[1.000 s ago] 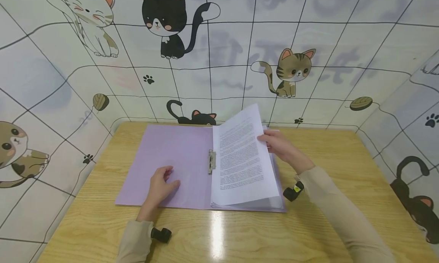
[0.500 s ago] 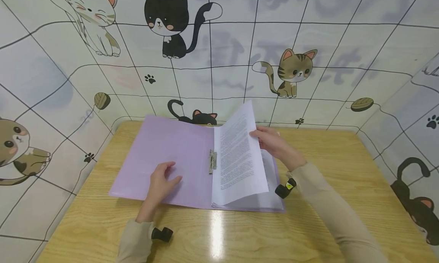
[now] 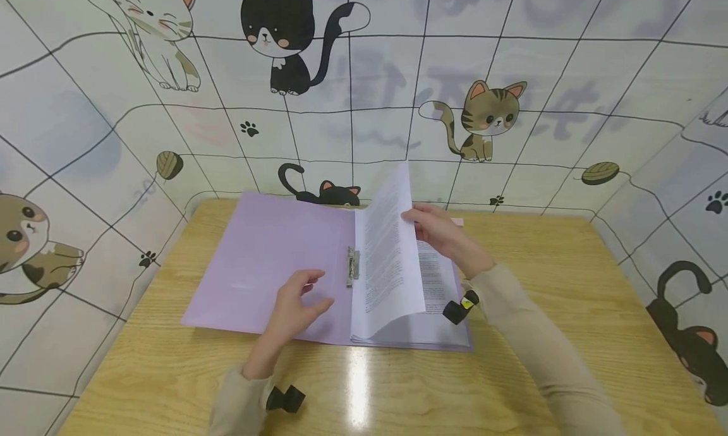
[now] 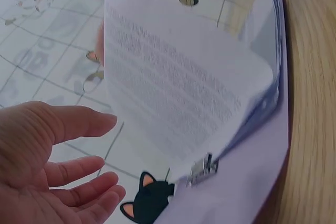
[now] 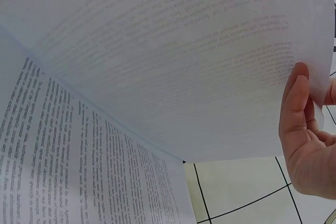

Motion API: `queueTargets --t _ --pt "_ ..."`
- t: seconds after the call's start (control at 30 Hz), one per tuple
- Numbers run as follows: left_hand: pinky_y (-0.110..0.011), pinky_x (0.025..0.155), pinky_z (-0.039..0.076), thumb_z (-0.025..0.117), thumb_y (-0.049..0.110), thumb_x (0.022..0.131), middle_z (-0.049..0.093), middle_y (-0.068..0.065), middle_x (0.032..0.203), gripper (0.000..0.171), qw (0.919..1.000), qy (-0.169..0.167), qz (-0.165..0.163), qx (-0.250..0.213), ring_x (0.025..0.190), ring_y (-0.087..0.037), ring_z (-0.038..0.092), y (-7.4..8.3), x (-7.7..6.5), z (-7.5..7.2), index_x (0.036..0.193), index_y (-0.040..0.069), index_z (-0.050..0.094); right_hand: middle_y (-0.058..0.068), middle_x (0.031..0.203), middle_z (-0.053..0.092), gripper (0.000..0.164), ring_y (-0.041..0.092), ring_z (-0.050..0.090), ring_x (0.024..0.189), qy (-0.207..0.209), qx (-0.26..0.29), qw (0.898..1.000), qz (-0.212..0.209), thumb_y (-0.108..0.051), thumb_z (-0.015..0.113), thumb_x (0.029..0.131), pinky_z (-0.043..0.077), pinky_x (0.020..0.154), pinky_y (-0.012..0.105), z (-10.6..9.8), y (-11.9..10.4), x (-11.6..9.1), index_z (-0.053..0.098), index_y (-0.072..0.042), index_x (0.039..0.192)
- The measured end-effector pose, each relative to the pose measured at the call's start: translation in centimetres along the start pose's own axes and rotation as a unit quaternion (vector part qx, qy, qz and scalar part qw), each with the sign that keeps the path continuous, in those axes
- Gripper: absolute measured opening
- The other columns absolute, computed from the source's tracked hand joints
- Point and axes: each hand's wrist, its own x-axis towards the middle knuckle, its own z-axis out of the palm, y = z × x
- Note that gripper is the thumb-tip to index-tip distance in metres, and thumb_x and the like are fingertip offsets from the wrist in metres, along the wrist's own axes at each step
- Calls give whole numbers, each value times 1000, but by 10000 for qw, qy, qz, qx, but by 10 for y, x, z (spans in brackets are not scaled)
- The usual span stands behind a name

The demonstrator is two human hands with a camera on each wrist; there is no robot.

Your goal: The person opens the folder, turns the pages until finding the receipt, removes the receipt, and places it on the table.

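Observation:
A purple folder [image 3: 273,259] lies spread on the table, a metal clip [image 3: 352,266] along its spine. Printed pages are stacked on its right side. My right hand [image 3: 440,230] pinches the free edge of the top sheet [image 3: 389,253], which stands raised and curved leftward over the page beneath [image 3: 436,278]. In the right wrist view the fingers [image 5: 296,103] lie against the sheet's underside, with the thumb on its other face. Over the folder's left cover hovers my left hand [image 3: 298,303], fingers relaxed, thumb apart, holding nothing; the left wrist view shows it short of the sheet [image 4: 168,77].
The wooden table [image 3: 546,335] extends around the folder on both sides and in front. Behind it rises a wall covering [image 3: 375,133] with printed cats and grid lines. A small black device [image 3: 459,307] is worn on each wrist.
My right hand has swung the top sheet leftward and more upright, uncovering more of the page below. My left hand has moved right, closer to the clip. The folder's left cover has shifted slightly.

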Motion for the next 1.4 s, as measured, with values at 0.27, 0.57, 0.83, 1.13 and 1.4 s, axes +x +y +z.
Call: queueTargets --t 0.27,0.57,0.83,1.13,1.4 --pt "-43 89 48 76 -5 69 61 -15 110 45 9960 -488 -2 -746 103 -37 56 30 -2 13 110 -5 59 11 109 58 41 16 61 81 -125 -14 9998 -167 -10 49 93 50 73 25 6 -2 4 46 6 130" --pt "-39 88 49 78 -2 67 61 -12 112 50 9918 -738 310 -998 103 -29 58 51 -5 25 113 -3 59 12 108 56 39 14 60 79 -76 130 9995 -272 -8 48 92 51 72 24 16 -5 6 45 10 127" --pt "-36 84 51 80 2 65 60 -15 106 50 9930 -556 371 -970 98 -25 57 65 -7 33 110 -3 58 9 102 58 39 11 60 78 -69 339 9988 -346 -8 50 91 50 71 24 25 -7 8 46 11 125" --pt "-34 78 53 78 1 65 59 -14 99 47 9937 -19 691 -879 90 -24 58 71 -8 41 107 -2 57 6 94 62 41 10 62 76 -8 746 9962 -445 -5 49 89 51 68 23 35 -7 12 43 15 125" --pt "-32 75 54 73 -8 65 59 -12 98 45 9927 335 822 -822 87 -25 58 73 -7 44 106 -2 57 23 113 55 42 12 62 77 171 873 9954 -363 -6 51 89 51 67 23 42 -6 14 44 13 125"
